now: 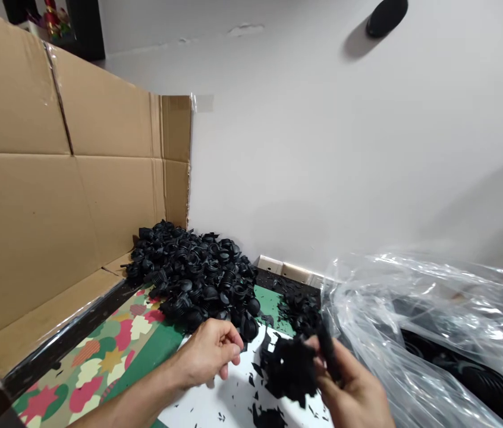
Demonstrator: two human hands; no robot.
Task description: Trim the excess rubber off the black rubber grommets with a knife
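My left hand [216, 352] is closed with curled fingers over the white sheet [229, 398], just in front of a heap of black ribbed rubber parts [202, 276]. Whether anything small sits between its fingertips cannot be made out. On the right, my right hand [352, 383] grips an elongated black piece [328, 351], blurred, its exact kind unclear. Beside those fingers is a clump of jagged black scraps [289, 368], also blurred. Smaller black bits [269, 416] are scattered over the white sheet.
A large clear plastic bag [367, 309] with black ribbed parts [478, 374] stands at the right. More black scraps [300, 309] lie by the wall [345, 148]. Tall cardboard [113, 202] screens the left side, beside a colourful patterned sheet [104, 362].
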